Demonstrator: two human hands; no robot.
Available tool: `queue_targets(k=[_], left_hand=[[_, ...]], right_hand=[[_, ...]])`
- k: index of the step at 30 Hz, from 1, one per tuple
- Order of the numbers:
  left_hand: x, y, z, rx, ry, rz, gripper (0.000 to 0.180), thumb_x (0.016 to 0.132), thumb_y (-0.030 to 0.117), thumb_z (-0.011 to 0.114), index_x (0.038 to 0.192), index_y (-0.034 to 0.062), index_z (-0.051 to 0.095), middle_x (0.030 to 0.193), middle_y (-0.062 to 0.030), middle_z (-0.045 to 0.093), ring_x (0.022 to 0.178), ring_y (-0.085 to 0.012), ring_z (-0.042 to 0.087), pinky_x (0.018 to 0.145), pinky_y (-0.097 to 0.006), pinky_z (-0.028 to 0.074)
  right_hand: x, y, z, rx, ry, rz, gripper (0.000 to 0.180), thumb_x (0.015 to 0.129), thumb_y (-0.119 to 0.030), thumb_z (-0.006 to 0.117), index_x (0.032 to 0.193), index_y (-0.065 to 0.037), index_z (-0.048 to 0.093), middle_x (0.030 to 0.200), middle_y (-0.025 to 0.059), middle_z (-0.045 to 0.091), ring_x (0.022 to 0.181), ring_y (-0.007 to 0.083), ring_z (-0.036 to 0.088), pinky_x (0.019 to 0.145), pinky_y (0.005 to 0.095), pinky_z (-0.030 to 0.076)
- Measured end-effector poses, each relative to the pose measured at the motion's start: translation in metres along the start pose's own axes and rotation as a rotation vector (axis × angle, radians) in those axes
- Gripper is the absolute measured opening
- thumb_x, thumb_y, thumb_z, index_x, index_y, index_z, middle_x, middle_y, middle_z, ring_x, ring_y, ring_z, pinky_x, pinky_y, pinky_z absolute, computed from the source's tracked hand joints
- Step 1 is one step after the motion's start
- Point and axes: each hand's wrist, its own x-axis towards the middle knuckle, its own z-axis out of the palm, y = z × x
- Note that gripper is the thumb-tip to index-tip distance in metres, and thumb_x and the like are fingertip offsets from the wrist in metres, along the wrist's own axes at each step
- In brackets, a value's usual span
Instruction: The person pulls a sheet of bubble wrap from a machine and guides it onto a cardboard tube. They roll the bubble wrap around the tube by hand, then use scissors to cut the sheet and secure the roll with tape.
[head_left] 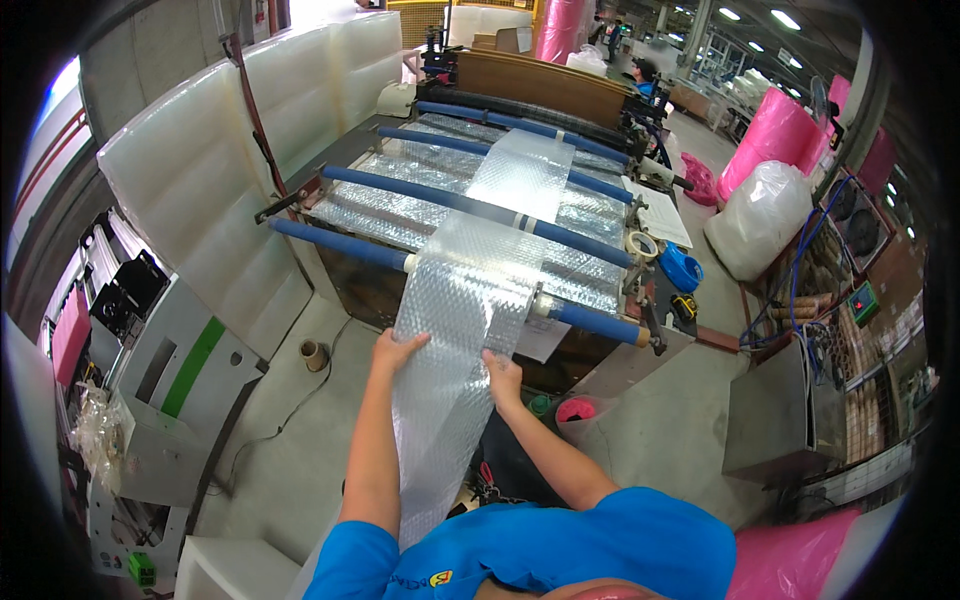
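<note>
A long strip of clear bubble wrap (470, 290) comes over the blue rollers (450, 203) of a machine and hangs down toward my body. My left hand (400, 352) grips its left edge, thumb lying on top and the other fingers hidden beneath. On the opposite edge, slightly lower, my right hand (503, 378) pinches the film the same way. Between my hands the strip is fairly flat; below them it runs down past my left forearm. Under the rollers, a wider silvery bubble sheet (400, 212) covers the machine bed.
Tape rolls (641, 245), a blue tape dispenser (681, 268) and a yellow-black tape measure (685, 306) lie at the machine's right side. A cardboard core (314, 355) and a cable are on the floor at left. Pink film rolls (768, 140) stand far right. Another person (643, 74) is behind.
</note>
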Motion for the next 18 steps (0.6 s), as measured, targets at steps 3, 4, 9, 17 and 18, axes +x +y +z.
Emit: queue_targets(k=[3,4,9,17,18], left_hand=[[-0.028,-0.023,-0.005,-0.118,0.002,-0.009,0.068,0.054,0.044,0.072,0.097,-0.0040,0.053,0.091,-0.0166,0.059,0.082,-0.0250,0.058,0.072,-0.033,0.044],[-0.033,-0.025,-0.006,-0.162,0.024,-0.004,0.064,0.054,0.043,0.072,0.094,-0.0041,0.054,0.089,-0.0167,0.059,0.080,-0.0246,0.058,0.071,-0.033,0.044],[-0.075,0.024,-0.051,-0.060,0.175,0.136,0.050,0.061,0.037,0.069,0.086,-0.0042,0.054,0.082,-0.0163,0.060,0.076,-0.0238,0.059,0.068,-0.033,0.044],[-0.072,0.029,-0.065,-0.184,0.180,0.161,0.037,0.065,0.029,0.067,0.083,-0.0018,0.055,0.074,-0.0107,0.060,0.066,-0.0163,0.056,0.063,-0.029,0.043],[-0.069,0.023,-0.060,-0.194,0.169,0.158,0.037,0.065,0.029,0.067,0.083,-0.0019,0.055,0.073,-0.0107,0.060,0.066,-0.0164,0.056,0.063,-0.029,0.043]], right_hand=[[-0.029,0.015,-0.006,-0.032,-0.119,0.088,0.031,0.078,-0.030,0.058,0.064,-0.003,0.056,0.056,0.0001,0.050,0.049,0.0068,0.044,0.046,0.0212,0.035],[-0.038,0.016,-0.009,-0.043,-0.156,0.135,0.031,0.078,-0.030,0.058,0.063,-0.003,0.056,0.056,0.0002,0.050,0.048,0.0067,0.044,0.046,0.0211,0.035],[-0.074,-0.036,-0.009,0.050,-0.280,0.203,0.035,0.080,-0.033,0.055,0.059,-0.005,0.053,0.053,0.0006,0.049,0.045,0.0060,0.043,0.044,0.0200,0.034],[-0.090,-0.093,-0.005,0.190,-0.296,0.116,0.032,0.081,-0.029,0.054,0.059,-0.007,0.052,0.053,0.0001,0.049,0.047,0.0054,0.042,0.045,0.0203,0.033],[-0.089,-0.086,-0.007,0.174,-0.294,0.120,0.032,0.081,-0.029,0.054,0.059,-0.006,0.052,0.053,0.0001,0.049,0.047,0.0055,0.042,0.045,0.0203,0.033]])
